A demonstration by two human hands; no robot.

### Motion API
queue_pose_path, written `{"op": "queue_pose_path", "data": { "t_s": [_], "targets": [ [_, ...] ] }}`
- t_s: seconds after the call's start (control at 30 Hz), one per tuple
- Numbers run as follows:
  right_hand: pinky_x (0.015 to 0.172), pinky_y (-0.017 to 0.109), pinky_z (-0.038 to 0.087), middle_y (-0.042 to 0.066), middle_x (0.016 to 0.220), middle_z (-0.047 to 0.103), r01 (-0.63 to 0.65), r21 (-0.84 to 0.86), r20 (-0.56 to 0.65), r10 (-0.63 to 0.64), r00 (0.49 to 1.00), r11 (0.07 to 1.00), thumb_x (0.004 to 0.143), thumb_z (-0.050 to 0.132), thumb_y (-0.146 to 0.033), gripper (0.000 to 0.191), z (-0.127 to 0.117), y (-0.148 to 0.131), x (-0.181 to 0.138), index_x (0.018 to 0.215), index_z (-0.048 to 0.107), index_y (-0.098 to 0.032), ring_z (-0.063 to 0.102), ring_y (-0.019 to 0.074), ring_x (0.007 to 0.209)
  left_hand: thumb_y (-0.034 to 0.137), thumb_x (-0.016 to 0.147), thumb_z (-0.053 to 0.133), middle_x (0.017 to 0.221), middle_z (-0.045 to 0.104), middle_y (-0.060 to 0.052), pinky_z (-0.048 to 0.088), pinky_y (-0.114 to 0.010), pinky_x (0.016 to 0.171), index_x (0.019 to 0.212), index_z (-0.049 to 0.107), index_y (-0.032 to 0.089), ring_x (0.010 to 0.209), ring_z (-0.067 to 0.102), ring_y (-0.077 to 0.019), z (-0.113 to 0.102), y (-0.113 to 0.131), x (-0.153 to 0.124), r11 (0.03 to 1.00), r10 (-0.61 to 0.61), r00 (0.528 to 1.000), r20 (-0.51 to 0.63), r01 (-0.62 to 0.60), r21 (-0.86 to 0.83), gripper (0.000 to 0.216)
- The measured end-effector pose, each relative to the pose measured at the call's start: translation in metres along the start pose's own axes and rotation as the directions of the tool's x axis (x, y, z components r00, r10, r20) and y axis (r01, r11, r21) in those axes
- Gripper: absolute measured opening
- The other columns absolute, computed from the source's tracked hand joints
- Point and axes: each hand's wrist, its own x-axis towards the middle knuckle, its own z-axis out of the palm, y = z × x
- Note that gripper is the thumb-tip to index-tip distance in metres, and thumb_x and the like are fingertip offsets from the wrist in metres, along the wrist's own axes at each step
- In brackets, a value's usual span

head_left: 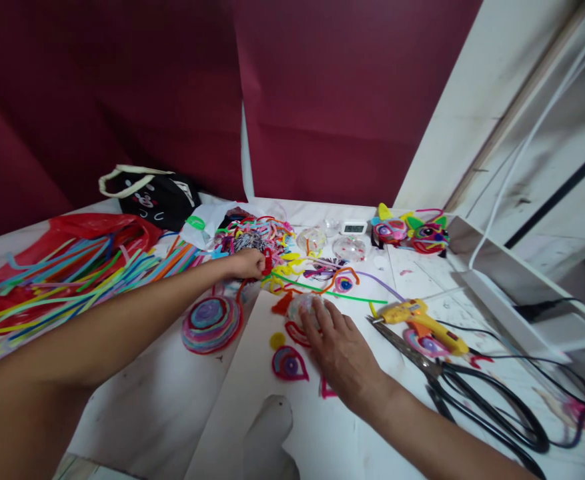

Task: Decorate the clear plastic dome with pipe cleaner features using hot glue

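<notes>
My left hand [246, 264] reaches far over the table and is closed on a red pipe cleaner [267, 261] at the edge of a tangled heap of short coloured pipe cleaner pieces [257, 235]. My right hand [339, 347] lies with fingers spread over a small clear ball [303, 308] wrapped in red pipe cleaner, on a white sheet [252, 400]. Beside it lie a purple-and-red coiled drop shape [289, 364], a small yellow disc [277, 340] and a round multicoloured coil [211, 324].
Long coloured pipe cleaners [72, 280] fan over a red bag [97, 228] at left. A black tote [158, 197] stands behind. A yellow glue gun [422, 323] and black scissors [472, 393] lie at right, with cables. Two pipe-cleaner cat faces [409, 232], clear domes [349, 249] and a small clock [353, 228] sit at the back.
</notes>
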Motion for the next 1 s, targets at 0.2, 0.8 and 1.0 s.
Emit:
{"op": "queue_pose_path", "data": {
  "t_s": [0.2,0.8,1.0],
  "targets": [
    [0.087,0.049,0.054,0.025,0.142,0.048,-0.007,-0.021,0.013,0.007,1.000,1.000,0.088,0.055,-0.011,0.053,-0.001,-0.001,0.000,0.140,0.046,-0.010,0.053,0.0401,0.122,0.013,0.073,0.060,0.044,0.052,0.008,0.040,-0.019,0.048,0.078,0.062,0.017,0.042,0.054,-0.0103,-0.012,-0.006,-0.008,0.972,-0.038,0.995,-0.091,0.016,-0.234,0.006],
    [0.094,0.054,0.049,0.025,0.147,0.041,-0.022,0.119,0.122,0.008,0.992,0.993,0.090,0.055,-0.019,0.053,-0.013,0.003,0.001,0.141,0.045,-0.011,0.046,0.0434,0.129,0.024,0.070,0.058,0.042,0.053,0.005,0.035,-0.020,0.044,0.080,0.070,0.015,0.040,0.049,-0.0109,-0.051,0.002,-0.030,0.867,-0.003,0.926,-0.378,-0.186,-0.462,0.018],
    [0.099,0.048,0.048,0.020,0.137,0.052,-0.097,0.392,0.113,0.057,0.992,0.915,0.092,0.052,-0.024,0.045,-0.037,0.015,0.010,0.135,0.051,-0.011,0.051,0.0340,0.125,0.026,0.075,0.058,0.048,0.052,0.005,0.038,-0.020,0.047,0.086,0.065,0.014,0.045,0.050,-0.0099,-0.040,0.026,-0.043,0.787,0.070,0.895,-0.440,-0.321,-0.528,0.017]
  ]
}}
